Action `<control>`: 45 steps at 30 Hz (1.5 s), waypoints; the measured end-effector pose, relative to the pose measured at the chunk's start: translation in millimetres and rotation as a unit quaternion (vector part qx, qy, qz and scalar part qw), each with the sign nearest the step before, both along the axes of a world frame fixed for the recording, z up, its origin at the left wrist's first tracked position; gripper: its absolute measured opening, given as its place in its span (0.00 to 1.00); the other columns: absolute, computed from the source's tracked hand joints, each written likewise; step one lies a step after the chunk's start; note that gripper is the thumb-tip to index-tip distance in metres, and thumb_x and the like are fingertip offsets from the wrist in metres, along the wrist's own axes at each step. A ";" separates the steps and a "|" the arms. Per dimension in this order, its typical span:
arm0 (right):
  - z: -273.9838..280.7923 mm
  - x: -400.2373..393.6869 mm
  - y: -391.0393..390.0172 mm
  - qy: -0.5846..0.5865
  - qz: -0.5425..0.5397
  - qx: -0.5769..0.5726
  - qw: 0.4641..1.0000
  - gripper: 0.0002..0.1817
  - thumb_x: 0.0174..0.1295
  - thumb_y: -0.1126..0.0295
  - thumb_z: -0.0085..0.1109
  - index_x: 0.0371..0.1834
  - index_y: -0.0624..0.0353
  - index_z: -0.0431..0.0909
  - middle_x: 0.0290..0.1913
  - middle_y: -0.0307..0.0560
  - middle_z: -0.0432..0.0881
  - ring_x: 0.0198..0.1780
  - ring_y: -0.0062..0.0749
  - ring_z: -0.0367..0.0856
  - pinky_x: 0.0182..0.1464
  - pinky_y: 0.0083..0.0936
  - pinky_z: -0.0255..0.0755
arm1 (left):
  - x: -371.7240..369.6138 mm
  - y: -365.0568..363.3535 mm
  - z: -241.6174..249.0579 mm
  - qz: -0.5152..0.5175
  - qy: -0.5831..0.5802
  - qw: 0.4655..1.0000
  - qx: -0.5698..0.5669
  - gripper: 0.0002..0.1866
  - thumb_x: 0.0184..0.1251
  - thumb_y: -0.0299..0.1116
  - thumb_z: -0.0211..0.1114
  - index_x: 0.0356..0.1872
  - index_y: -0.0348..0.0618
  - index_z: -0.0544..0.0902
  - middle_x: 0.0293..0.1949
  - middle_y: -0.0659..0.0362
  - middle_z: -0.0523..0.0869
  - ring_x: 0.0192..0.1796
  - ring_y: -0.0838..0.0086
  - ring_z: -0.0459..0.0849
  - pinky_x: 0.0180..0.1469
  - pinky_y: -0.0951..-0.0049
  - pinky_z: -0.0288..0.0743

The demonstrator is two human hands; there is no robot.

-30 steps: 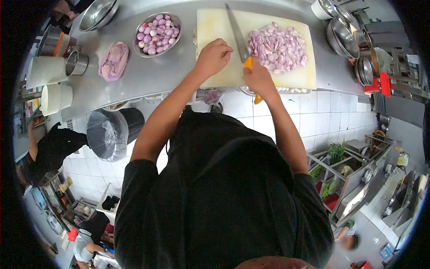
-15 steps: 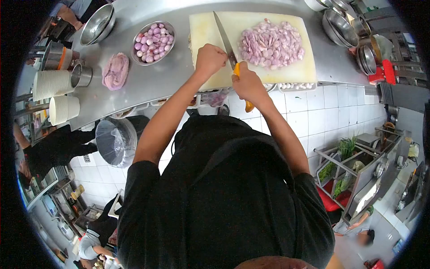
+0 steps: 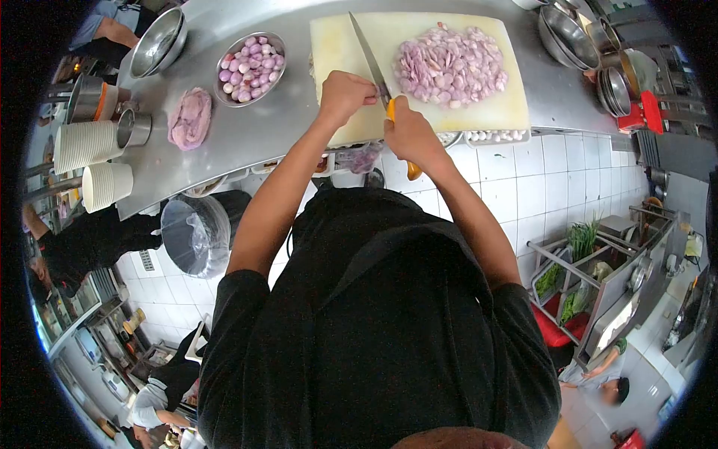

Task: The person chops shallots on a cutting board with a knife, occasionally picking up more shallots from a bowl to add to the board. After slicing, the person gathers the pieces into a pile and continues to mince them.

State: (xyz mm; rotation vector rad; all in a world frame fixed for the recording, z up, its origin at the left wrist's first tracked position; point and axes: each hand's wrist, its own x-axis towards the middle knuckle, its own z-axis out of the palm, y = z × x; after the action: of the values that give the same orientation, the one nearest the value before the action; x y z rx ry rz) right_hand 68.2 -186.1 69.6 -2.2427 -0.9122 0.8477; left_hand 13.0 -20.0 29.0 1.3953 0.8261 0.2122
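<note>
My right hand [image 3: 410, 133] is wrapped round the yellow handle of a long knife [image 3: 368, 52], its blade pointing up and left over the white cutting board [image 3: 479, 129]. Close beside the blade, my left hand [image 3: 347, 97] has its fingers pressed together near the heel of the knife; what they hold, if anything, is too small to tell. A wide pile of sliced shallots [image 3: 451, 67] lies on the board to the right of the blade. Whole peeled shallots [image 3: 252, 67] fill a metal bowl [image 3: 280, 43] to the left of the board.
A pinkish bundle [image 3: 190, 119] lies on the steel counter [image 3: 224, 142]. Metal bowls [image 3: 158, 43] and stacked white tubs [image 3: 86, 146] stand at left; more bowls [image 3: 568, 41] are at right. Below the counter are a lined bin [image 3: 196, 236] and several people in the background.
The view has shifted slightly. Both hands and the knife stay in nearly the same place at the board, with the blade only slightly moved.
</note>
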 end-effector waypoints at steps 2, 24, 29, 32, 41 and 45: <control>-0.8 0.3 0.3 -0.001 0.000 -0.003 1.000 0.16 0.64 0.70 0.54 0.49 0.70 0.64 0.36 0.78 0.82 0.43 0.74 0.83 0.49 0.60 0.75 | -0.1 -1.6 0.0 0.013 -0.012 1.000 -0.015 0.06 0.53 0.19 0.70 0.29 0.24 0.89 0.29 0.49 0.91 0.29 0.71 0.90 0.33 0.77 0.86; 36.5 -4.3 -8.3 -0.010 0.025 -0.054 0.998 0.12 0.66 0.72 0.48 0.46 0.71 0.63 0.28 0.70 0.81 0.26 0.56 0.83 0.33 0.49 0.76 | -3.0 -17.4 8.3 0.038 0.043 0.997 0.053 0.09 0.56 0.24 0.70 0.33 0.24 0.88 0.30 0.50 0.91 0.32 0.71 0.91 0.36 0.75 0.87; -15.9 3.1 5.6 -0.131 0.039 0.018 0.990 0.12 0.69 0.71 0.47 0.48 0.70 0.62 0.27 0.65 0.82 0.19 0.48 0.83 0.26 0.44 0.78 | -5.1 -19.8 12.8 0.046 0.028 0.997 0.046 0.09 0.57 0.24 0.70 0.34 0.24 0.88 0.30 0.50 0.91 0.32 0.71 0.91 0.36 0.75 0.87; 3.9 12.7 8.1 -0.031 0.022 -0.020 0.999 0.13 0.69 0.71 0.46 0.49 0.70 0.62 0.28 0.64 0.83 0.18 0.47 0.83 0.26 0.43 0.78 | -4.1 -17.5 4.8 0.041 0.020 0.998 0.044 0.10 0.57 0.25 0.70 0.35 0.24 0.88 0.30 0.50 0.91 0.31 0.71 0.91 0.37 0.75 0.86; 10.0 -0.2 9.1 -0.045 0.022 -0.049 0.998 0.15 0.67 0.70 0.48 0.49 0.71 0.62 0.30 0.69 0.82 0.26 0.54 0.84 0.31 0.47 0.78 | -5.8 -19.6 11.8 0.049 0.034 0.997 0.056 0.09 0.56 0.25 0.69 0.33 0.26 0.89 0.29 0.51 0.91 0.30 0.73 0.90 0.36 0.75 0.86; 1.5 6.0 16.1 -0.044 0.016 -0.017 0.999 0.17 0.63 0.71 0.52 0.50 0.73 0.64 0.34 0.77 0.83 0.39 0.67 0.86 0.44 0.55 0.79 | -6.1 -19.9 4.7 0.049 0.026 0.998 0.042 0.09 0.56 0.25 0.69 0.33 0.28 0.90 0.29 0.52 0.91 0.30 0.74 0.90 0.37 0.76 0.85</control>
State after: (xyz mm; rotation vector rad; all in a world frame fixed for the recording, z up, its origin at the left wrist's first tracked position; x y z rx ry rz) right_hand 74.2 -170.0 71.1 -2.3159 -0.9830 0.7887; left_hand 6.9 -39.9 33.8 1.4453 0.9398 0.2894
